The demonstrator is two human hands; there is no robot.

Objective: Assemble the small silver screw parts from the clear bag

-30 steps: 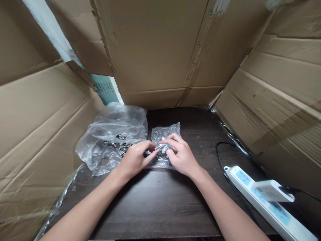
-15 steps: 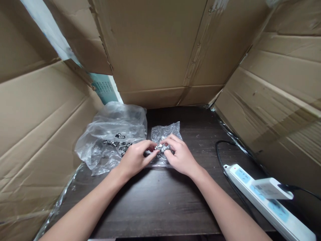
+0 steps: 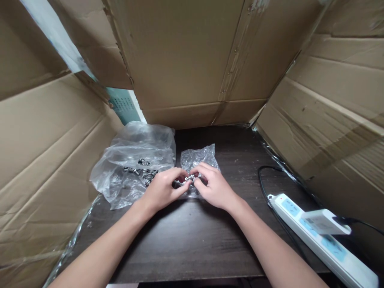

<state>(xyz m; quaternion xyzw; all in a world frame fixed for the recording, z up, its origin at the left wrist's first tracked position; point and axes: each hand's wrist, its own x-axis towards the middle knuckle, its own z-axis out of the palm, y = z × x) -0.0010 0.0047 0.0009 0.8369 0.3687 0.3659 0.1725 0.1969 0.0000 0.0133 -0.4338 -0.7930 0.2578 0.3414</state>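
Observation:
Between my hands is a small silvery metal part (image 3: 189, 178), too small to make out its exact kind. The thumb and fingers of my left hand (image 3: 164, 187) pinch it from the left. My right hand (image 3: 215, 187) grips it from the other side, its thumb and forefinger curled close together. Beneath and behind them lies a small clear plastic bag (image 3: 198, 157). Left of my left hand, several loose metal parts (image 3: 134, 171) rest on a larger clear plastic bag (image 3: 144, 140).
A white power strip (image 3: 327, 244) with a plugged-in white adapter (image 3: 325, 222) lies at the right, its black cable (image 3: 260, 180) looping beside it. Cardboard walls (image 3: 186, 52) enclose the back and sides of the dark wooden table (image 3: 186, 244).
Both hands stay in nearly the same place. My fingers have shifted slightly around the metal part, and my right thumb and forefinger have moved a little to the left.

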